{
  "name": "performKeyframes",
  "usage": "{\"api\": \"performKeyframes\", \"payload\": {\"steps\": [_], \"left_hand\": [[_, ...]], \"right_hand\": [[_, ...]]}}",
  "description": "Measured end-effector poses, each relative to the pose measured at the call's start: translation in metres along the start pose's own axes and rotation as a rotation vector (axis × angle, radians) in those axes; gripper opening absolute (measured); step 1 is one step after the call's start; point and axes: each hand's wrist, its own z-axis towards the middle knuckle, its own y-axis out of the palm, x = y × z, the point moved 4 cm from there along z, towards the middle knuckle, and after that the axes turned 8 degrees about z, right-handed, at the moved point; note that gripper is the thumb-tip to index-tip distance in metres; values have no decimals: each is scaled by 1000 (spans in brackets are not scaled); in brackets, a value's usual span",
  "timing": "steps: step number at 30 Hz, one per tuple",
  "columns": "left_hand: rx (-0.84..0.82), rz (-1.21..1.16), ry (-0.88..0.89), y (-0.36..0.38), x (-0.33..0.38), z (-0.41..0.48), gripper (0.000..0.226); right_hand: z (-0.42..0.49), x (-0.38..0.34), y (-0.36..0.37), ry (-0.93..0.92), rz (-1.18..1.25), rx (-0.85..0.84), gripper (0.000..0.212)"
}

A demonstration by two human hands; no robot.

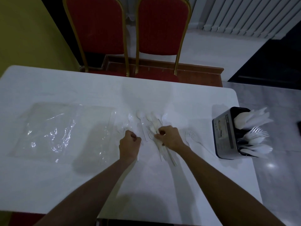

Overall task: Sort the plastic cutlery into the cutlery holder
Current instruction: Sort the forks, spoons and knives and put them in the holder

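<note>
White plastic cutlery [143,121] lies scattered on the white table [65,176] in front of me, hard to tell apart from the tabletop. My right hand [169,137] grips a bundle of white cutlery [162,149], handles pointing toward me. My left hand [130,142] is curled just left of it, fingertips down among loose pieces; whether it pinches one is unclear. Two forks [192,136] lie to the right of my right hand. The dark cutlery holder [224,136] stands at the table's right edge, filled with white knives, forks and spoons.
A clear plastic bag [61,129] lies flat on the left part of the table. Two red chairs with gold frames [154,30] stand behind the far edge. The table's right edge drops to a glossy floor beside the holder.
</note>
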Motion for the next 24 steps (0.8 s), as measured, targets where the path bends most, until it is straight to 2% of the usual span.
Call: {"api": "performKeyframes", "payload": {"steps": [3,6,8,12,17,19,21,24], "left_hand": [[4,1,13,-4,-5,1,10],[13,-5,38,-9,-7,1,12],[19,-4,48,-12,-9,2,15],[18,-8,54,-15,-13,4,18],[1,-11,49,-19,-18,9,20],[4,-12,53,-21,-21,10,20],[11,-21,49,-24,-24,12,19],[39,-67,12,-27,-29,14,17]], "right_hand": [[-4,8,1,37,-98,79,41],[-7,12,-8,102,-153,142,20],[-8,14,-7,145,-143,145,15],[-11,22,7,247,-82,166,28],[-16,28,15,329,-177,211,35],[-18,29,10,357,-187,203,30],[-17,28,3,364,-159,205,25],[-13,18,-4,312,-58,235,32]]}}
